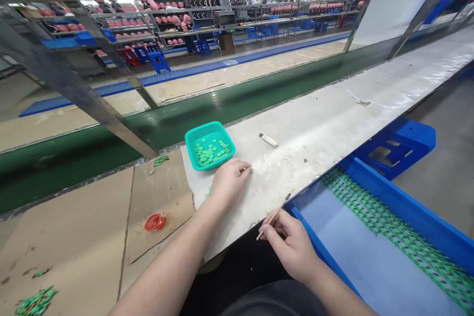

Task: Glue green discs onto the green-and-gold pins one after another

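Green plastic discs (212, 152) lie heaped in a teal basket (196, 140) on the tabletop (314, 133), with a few more near the left hand (229, 182). Its grip is curled together, the fingertips partly hiding a small green bit, so what it holds is hard to make out. The right hand (287, 244) clamps a thin wooden stick (274, 218) beside a blue tray (388, 197) of green strips (392, 227), which the frame's edge cuts off.
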Action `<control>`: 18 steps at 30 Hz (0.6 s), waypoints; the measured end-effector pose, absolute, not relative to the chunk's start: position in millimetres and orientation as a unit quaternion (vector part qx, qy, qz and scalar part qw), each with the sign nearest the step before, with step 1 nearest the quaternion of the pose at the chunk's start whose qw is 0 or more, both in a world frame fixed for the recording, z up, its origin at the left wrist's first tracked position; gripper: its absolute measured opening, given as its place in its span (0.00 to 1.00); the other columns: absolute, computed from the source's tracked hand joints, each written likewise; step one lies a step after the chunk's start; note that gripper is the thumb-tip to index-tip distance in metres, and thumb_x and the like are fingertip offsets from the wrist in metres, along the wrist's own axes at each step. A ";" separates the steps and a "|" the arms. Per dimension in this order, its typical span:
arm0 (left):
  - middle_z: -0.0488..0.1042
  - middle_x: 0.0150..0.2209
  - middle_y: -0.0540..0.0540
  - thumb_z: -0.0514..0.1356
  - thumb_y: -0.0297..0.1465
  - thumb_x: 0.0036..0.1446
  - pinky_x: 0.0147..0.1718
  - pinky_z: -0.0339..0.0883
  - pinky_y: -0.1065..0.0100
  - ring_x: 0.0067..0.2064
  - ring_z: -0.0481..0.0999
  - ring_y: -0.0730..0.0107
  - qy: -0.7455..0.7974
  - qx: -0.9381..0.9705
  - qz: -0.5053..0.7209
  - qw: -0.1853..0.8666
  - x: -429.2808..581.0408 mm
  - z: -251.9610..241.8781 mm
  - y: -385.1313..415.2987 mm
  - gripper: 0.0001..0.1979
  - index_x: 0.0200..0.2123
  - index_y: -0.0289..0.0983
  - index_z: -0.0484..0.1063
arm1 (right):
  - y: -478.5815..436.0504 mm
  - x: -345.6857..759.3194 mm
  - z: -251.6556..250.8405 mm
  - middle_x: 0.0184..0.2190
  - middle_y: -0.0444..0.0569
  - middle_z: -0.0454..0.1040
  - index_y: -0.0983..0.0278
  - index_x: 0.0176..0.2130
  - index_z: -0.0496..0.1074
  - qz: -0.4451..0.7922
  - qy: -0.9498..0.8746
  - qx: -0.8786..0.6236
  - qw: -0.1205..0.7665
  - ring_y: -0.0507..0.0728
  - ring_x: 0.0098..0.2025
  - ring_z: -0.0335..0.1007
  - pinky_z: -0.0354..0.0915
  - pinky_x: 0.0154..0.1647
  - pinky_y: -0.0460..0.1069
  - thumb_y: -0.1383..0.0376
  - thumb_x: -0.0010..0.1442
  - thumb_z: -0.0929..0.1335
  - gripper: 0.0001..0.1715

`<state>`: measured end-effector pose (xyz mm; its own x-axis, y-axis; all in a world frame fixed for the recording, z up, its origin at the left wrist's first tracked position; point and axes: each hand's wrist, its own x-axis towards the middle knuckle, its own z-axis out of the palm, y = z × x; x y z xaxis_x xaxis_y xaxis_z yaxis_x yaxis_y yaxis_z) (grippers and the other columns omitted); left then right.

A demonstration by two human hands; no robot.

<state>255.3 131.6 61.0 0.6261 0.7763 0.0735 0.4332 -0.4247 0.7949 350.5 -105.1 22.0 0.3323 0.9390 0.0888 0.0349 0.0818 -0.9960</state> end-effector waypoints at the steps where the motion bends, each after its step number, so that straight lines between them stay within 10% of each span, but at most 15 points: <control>1: 0.84 0.55 0.42 0.70 0.45 0.77 0.59 0.83 0.49 0.55 0.84 0.57 0.371 0.806 0.222 0.405 252.7 64.1 126.5 0.16 0.52 0.38 0.82 | -105.9 351.7 23.1 0.39 0.49 0.85 0.59 0.44 0.78 0.383 -0.434 -0.562 0.591 0.58 0.40 0.88 0.83 0.46 0.51 0.56 0.80 0.71 0.11; 10: 0.78 0.29 0.45 0.74 0.59 0.61 0.33 0.70 0.66 0.30 0.75 0.68 0.357 0.603 0.175 0.692 172.6 92.8 15.4 0.30 0.33 0.36 0.84 | -111.3 332.2 39.2 0.31 0.44 0.80 0.58 0.39 0.74 0.370 -0.592 -0.544 0.465 0.54 0.31 0.79 0.72 0.33 0.47 0.59 0.85 0.65 0.19; 13: 0.70 0.28 0.50 0.70 0.66 0.60 0.29 0.57 0.69 0.27 0.62 0.75 0.400 0.500 0.239 0.730 149.8 90.1 -3.4 0.36 0.39 0.35 0.83 | -104.2 323.1 25.2 0.36 0.44 0.84 0.54 0.61 0.78 0.243 -0.618 -0.548 0.510 0.56 0.32 0.83 0.78 0.36 0.47 0.57 0.84 0.69 0.12; 18: 0.71 0.30 0.47 0.65 0.76 0.53 0.30 0.58 0.67 0.29 0.63 0.74 0.399 0.445 0.257 0.760 127.6 84.3 -37.1 0.43 0.32 0.37 0.78 | -89.3 305.3 2.8 0.49 0.55 0.85 0.54 0.74 0.73 0.157 -0.674 -0.495 0.526 0.65 0.43 0.89 0.83 0.39 0.53 0.35 0.76 0.73 0.41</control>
